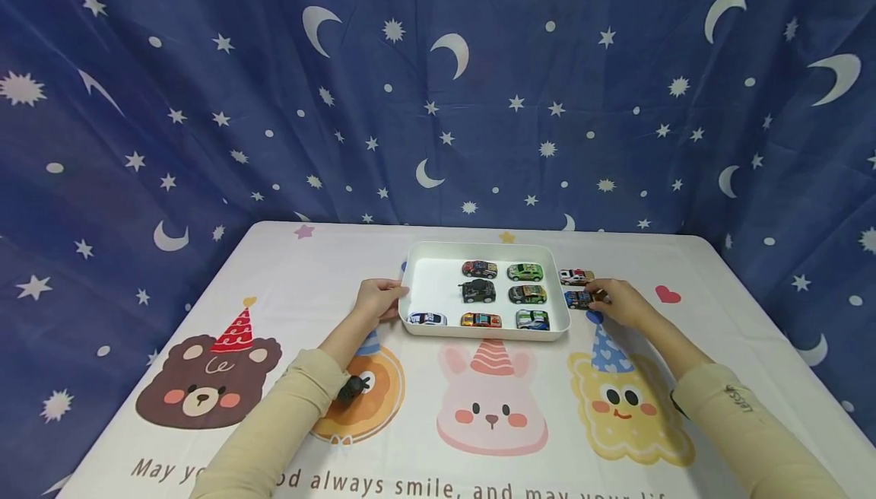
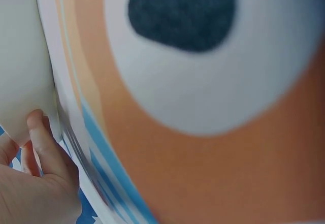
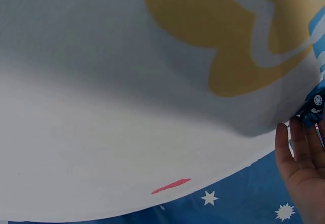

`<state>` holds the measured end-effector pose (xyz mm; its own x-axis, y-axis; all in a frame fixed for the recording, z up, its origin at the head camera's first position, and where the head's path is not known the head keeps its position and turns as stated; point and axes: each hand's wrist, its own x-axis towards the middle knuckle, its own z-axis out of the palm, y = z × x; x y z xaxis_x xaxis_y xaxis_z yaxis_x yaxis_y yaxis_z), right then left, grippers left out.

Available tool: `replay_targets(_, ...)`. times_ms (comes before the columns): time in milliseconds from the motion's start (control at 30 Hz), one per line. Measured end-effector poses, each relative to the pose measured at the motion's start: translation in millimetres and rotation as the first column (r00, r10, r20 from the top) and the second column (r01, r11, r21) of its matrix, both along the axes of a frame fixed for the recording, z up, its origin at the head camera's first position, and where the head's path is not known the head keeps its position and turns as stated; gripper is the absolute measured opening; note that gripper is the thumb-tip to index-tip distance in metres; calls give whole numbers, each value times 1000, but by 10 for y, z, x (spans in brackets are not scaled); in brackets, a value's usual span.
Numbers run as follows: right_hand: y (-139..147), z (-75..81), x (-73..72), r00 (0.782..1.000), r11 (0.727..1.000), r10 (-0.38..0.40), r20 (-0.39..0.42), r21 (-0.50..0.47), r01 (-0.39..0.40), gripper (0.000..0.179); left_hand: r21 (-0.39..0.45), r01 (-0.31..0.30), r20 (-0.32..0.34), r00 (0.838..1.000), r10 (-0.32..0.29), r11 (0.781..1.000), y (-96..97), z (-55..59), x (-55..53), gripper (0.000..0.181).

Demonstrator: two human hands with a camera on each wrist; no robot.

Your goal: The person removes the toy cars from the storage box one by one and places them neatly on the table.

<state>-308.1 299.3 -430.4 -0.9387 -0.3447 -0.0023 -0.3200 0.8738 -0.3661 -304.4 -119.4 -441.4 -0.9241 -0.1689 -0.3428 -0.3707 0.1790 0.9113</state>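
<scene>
My left hand grips the left end of a white tray; the left wrist view has its fingers curled at the tray's wall. Several toy cars are inside, among them a black one with a gun-like barrel, a green one and a white one. Just outside the right wall, my right hand pinches the rear of a blue toy car, partly covered by the fingers. Behind it stands a white-and-red toy car.
A small black toy with a barrel lies beside my left forearm. The table has a white cloth with printed cartoon animals and lettering. A blue curtain with moons and stars hangs behind the far edge.
</scene>
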Motion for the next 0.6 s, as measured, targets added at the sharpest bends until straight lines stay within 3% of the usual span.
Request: replay_targets(600, -44, 35, 47, 997, 999, -27, 65, -24, 29, 43, -14, -6, -15, 1000, 5, 1000, 6, -3, 19, 32)
